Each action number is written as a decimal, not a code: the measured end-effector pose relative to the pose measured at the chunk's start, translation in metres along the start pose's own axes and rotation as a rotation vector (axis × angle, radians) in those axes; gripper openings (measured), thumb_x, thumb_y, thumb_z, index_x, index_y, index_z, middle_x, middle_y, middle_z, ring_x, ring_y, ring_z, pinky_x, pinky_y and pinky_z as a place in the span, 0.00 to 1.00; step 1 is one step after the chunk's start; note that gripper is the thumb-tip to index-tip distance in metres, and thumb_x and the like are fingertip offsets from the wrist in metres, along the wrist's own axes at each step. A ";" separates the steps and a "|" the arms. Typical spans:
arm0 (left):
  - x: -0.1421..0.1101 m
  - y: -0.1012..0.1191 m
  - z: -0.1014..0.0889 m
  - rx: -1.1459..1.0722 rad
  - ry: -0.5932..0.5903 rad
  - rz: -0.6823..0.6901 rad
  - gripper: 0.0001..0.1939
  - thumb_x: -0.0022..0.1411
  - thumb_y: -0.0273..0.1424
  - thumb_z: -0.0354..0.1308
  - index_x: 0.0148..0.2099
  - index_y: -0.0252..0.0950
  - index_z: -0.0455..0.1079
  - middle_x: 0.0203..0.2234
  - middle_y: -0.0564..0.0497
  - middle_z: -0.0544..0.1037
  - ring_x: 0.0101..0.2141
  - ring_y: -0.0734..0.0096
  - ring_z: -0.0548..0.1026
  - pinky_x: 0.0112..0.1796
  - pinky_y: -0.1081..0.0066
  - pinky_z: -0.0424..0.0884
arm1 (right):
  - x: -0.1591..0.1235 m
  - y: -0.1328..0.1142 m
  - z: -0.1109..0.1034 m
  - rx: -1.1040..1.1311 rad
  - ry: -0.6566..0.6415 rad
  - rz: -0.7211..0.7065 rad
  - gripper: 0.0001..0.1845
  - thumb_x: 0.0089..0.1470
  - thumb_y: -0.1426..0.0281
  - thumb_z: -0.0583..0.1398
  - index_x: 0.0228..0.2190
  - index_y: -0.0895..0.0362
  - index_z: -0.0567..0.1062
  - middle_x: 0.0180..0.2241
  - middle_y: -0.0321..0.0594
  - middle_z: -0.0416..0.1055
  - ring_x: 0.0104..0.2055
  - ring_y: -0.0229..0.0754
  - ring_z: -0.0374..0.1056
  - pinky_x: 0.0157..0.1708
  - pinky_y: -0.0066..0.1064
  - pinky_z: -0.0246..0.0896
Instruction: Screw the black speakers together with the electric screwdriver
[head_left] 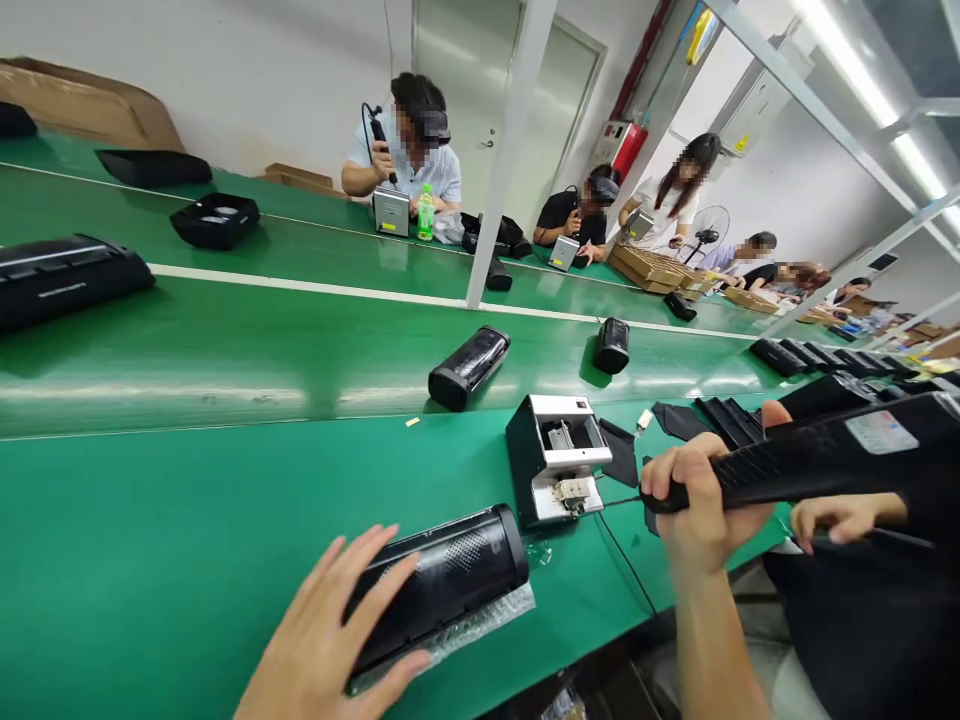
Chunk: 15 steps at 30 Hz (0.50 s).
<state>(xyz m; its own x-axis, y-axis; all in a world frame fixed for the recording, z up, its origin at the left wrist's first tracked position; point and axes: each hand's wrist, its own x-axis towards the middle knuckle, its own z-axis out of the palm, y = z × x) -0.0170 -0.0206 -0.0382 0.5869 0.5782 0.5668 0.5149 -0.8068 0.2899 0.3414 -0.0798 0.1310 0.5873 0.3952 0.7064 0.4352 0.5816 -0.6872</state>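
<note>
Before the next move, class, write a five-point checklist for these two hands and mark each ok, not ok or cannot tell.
1. Left hand on black device: ok, fingers spread over it.
2. Right hand gripping black tool: ok, fingers wrapped round.
3. Thin rod apart from silver-fronted machine: cannot tell, they meet in view.
4. Device free of loose wrap: not ok, clear wrap lies along its near edge.
5. Co-worker's hand clear of rod: ok.

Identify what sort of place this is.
Likely a factory assembly line: a long green work surface, many black casings set along it, and several people in a row on its far side.
</note>
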 end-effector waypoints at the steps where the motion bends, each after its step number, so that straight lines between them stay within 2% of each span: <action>1: 0.014 0.007 0.003 0.034 -0.074 0.075 0.39 0.73 0.46 0.69 0.80 0.49 0.63 0.77 0.43 0.68 0.72 0.40 0.71 0.74 0.43 0.65 | -0.001 0.009 -0.002 -0.004 0.005 0.001 0.34 0.66 0.70 0.70 0.67 0.46 0.66 0.25 0.19 0.69 0.16 0.35 0.62 0.18 0.29 0.66; 4: 0.051 0.024 0.020 0.095 -0.310 0.161 0.52 0.63 0.39 0.77 0.83 0.48 0.59 0.71 0.39 0.76 0.64 0.39 0.80 0.64 0.45 0.76 | -0.010 0.025 0.003 -0.006 -0.022 0.022 0.32 0.67 0.69 0.70 0.65 0.47 0.66 0.25 0.19 0.70 0.16 0.35 0.63 0.19 0.29 0.67; 6: 0.066 0.030 0.030 0.106 -0.416 0.182 0.53 0.60 0.34 0.78 0.82 0.49 0.61 0.67 0.39 0.80 0.59 0.40 0.83 0.58 0.47 0.79 | -0.017 0.031 0.008 -0.005 -0.061 0.058 0.28 0.67 0.69 0.70 0.62 0.49 0.67 0.24 0.20 0.70 0.16 0.35 0.63 0.19 0.29 0.66; 8: 0.074 0.033 0.034 0.118 -0.459 0.204 0.48 0.62 0.34 0.78 0.80 0.50 0.66 0.68 0.36 0.79 0.59 0.37 0.82 0.56 0.46 0.79 | -0.022 0.031 0.010 0.009 -0.091 0.102 0.25 0.67 0.69 0.70 0.59 0.49 0.68 0.23 0.20 0.70 0.16 0.35 0.62 0.19 0.29 0.65; 10: 0.078 0.034 0.032 0.122 -0.472 0.220 0.43 0.65 0.37 0.77 0.78 0.50 0.69 0.69 0.33 0.77 0.60 0.35 0.81 0.55 0.44 0.79 | -0.026 0.025 0.008 0.038 -0.107 0.152 0.26 0.66 0.70 0.71 0.59 0.47 0.67 0.23 0.20 0.69 0.15 0.36 0.61 0.18 0.28 0.64; 15: 0.082 0.036 0.025 0.088 -0.517 0.204 0.40 0.69 0.44 0.75 0.78 0.49 0.67 0.69 0.32 0.76 0.62 0.37 0.80 0.64 0.35 0.74 | -0.038 -0.019 0.001 0.172 -0.116 0.283 0.32 0.66 0.71 0.71 0.64 0.44 0.66 0.22 0.18 0.69 0.13 0.35 0.58 0.15 0.28 0.61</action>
<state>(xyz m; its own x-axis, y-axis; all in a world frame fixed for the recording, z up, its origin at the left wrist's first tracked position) 0.0653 0.0007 -0.0007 0.8984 0.4140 0.1466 0.3962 -0.9080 0.1365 0.3103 -0.1055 0.1177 0.5823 0.6303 0.5135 0.1393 0.5449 -0.8268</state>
